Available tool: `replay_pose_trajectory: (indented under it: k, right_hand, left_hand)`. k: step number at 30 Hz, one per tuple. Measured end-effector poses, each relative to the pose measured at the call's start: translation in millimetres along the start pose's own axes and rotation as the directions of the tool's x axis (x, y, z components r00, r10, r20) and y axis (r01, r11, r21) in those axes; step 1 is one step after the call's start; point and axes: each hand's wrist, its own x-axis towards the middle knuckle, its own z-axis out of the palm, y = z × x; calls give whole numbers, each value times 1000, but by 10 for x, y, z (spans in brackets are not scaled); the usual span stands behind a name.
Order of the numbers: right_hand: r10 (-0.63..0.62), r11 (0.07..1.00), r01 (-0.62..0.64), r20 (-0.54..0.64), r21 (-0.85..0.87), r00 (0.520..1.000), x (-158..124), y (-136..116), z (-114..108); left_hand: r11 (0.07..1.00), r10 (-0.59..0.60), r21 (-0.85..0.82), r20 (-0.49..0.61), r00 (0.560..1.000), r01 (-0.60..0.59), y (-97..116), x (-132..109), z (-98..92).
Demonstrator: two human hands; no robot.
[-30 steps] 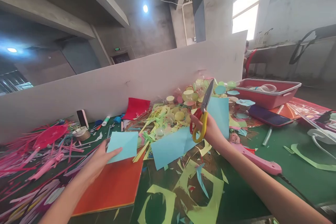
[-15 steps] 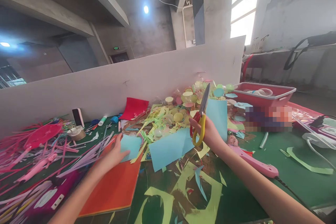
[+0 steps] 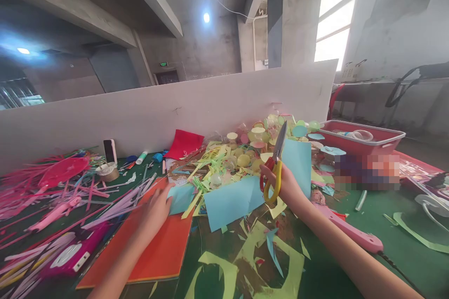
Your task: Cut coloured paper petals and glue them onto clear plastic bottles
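My left hand (image 3: 156, 210) lies over the orange sheet (image 3: 168, 252), its fingers drawn together at the left edge of a small blue paper piece (image 3: 182, 197). My right hand (image 3: 286, 184) grips yellow-and-red-handled scissors (image 3: 272, 180), with the blades together and pointing up. Between the hands lies a larger blue paper sheet (image 3: 229, 203). Behind the right hand another blue sheet (image 3: 300, 159) stands tilted against the pile. Cut yellow-green paper scraps (image 3: 293, 266) with curved cutouts lie in front.
Clear domes and paper discs (image 3: 243, 160) pile up at the board (image 3: 224, 98). At right are a pink glue gun (image 3: 358, 233) and a red bin (image 3: 368, 142). Pink strips (image 3: 21, 196), another pink tool (image 3: 58, 215) and a small cup (image 3: 108, 173) sit left.
My left hand has moved in against the small blue piece, and its spread fingers have drawn together. My right hand keeps hold of the scissors. The view has shifted slightly.
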Motion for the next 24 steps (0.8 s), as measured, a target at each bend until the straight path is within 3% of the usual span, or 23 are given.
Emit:
replay_pose_trajectory:
  k: [4,14,24]
  right_hand:
    - [11,1000,-11,0,4,1000,-5,-4,6]
    - [91,994,-93,44,52,995,-1,-34,22]
    - [58,994,-62,46,87,997,-22,28,29]
  left_hand:
    - [999,4,-44,49,999,-2,-13,15,26]
    - [995,-52,-82,14,999,53,-53,-28,53]
    - [995,-51,-87,25,998,53,-108,-38,71]
